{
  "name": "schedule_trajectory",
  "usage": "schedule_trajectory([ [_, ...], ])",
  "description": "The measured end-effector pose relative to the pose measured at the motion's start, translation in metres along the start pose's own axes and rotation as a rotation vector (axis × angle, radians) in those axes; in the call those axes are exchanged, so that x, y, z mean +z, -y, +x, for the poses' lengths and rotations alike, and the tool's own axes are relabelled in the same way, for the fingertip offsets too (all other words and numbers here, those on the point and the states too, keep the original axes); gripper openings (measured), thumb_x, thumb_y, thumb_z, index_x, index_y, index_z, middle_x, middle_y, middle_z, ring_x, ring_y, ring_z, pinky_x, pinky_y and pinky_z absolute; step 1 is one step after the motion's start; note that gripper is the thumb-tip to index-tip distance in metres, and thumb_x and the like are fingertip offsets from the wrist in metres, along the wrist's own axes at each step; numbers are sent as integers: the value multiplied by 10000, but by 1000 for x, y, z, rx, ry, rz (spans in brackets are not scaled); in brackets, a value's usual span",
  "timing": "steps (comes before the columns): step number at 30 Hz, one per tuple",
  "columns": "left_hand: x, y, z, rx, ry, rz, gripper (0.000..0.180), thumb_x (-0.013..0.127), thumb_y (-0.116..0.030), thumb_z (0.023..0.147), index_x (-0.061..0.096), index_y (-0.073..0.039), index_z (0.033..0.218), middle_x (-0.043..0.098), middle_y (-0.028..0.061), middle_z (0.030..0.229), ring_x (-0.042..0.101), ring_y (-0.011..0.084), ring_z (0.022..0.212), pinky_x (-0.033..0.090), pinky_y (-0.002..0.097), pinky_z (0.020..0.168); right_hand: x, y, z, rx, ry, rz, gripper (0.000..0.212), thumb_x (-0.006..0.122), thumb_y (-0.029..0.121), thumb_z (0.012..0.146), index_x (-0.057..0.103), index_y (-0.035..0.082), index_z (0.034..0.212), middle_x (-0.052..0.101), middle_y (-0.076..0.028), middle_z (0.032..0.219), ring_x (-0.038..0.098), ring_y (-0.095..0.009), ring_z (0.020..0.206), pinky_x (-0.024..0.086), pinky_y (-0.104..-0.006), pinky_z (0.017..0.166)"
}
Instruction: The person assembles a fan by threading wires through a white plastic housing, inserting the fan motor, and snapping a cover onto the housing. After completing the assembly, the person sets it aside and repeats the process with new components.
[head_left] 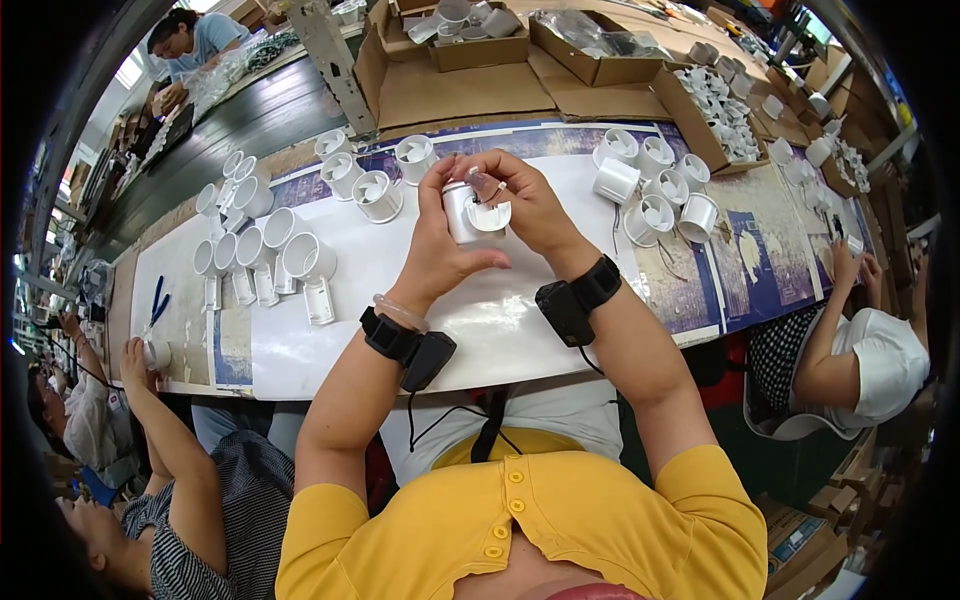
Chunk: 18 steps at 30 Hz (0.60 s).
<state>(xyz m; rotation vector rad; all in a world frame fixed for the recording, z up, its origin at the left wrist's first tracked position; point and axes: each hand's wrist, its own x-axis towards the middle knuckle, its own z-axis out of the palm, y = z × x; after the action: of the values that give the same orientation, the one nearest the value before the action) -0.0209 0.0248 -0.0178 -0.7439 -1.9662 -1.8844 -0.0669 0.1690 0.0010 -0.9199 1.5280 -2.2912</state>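
White plastic forms the cup (457, 212) I watch from my remote post, raised over the middle of the bench, with a half-round white piece (492, 216) at its front and dark wiring beside it. I see the left hand (433, 245) curled around the cup's left side, holding it, thumb stretched to the right below. The right hand (532, 205) bends its fingers narrowly over the upper right of the cup; I cannot tell exactly what they pinch. Beneath lies a white sheet (520, 335). Just beyond the left hand I count four filled cups (377, 196); farther left sit cups with rectangular arms (309, 258), then blue-handled pliers (158, 302). To the right I see another group of cups (655, 212), with a cardboard box (682, 116) of small white parts behind. Outermost, a co-worker in stripes (240, 500) sits left, another in white (878, 360) right.
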Motion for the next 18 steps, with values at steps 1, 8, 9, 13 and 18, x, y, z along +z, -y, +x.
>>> schedule_trajectory([
  [1,1,-2,1,-27,-15,49,953,823,-381,670,251,-15,1339,406,140,1285,468,232,1177,435,331,955,-1,1,0,0,1,0,146,549,188,949,579,60,1011,605,-15,1020,540,-100,945,438,-257,862],
  [8,4,-12,2,-166,-65,146,805,826,-150,679,308,-20,1281,471,134,1211,518,223,1106,450,317,919,-5,3,4,-343,19,-414,97,561,114,920,599,60,992,574,-44,1087,512,-133,1047,436,-270,878],
  [9,5,-12,2,-191,-56,114,780,824,-148,676,324,-25,1262,480,131,1200,526,223,1092,452,317,912,-4,2,2,-341,16,-414,97,561,114,920,599,60,992,574,-44,1087,512,-133,1047,436,-270,878],
  [13,5,-13,0,-192,-39,129,725,826,-149,659,370,-39,1213,496,123,1175,543,225,1055,457,317,893,4,11,-4,-154,16,-44,111,600,169,911,575,70,953,495,-39,1199,450,-154,1120,361,-293,964],
  [18,6,-17,2,29,-15,376,735,830,-121,652,363,-72,1218,485,101,1168,537,206,1049,465,308,872,-2,13,-1,-131,9,36,93,592,156,915,583,74,957,494,-47,1209,476,-148,1109,376,-290,955],
])
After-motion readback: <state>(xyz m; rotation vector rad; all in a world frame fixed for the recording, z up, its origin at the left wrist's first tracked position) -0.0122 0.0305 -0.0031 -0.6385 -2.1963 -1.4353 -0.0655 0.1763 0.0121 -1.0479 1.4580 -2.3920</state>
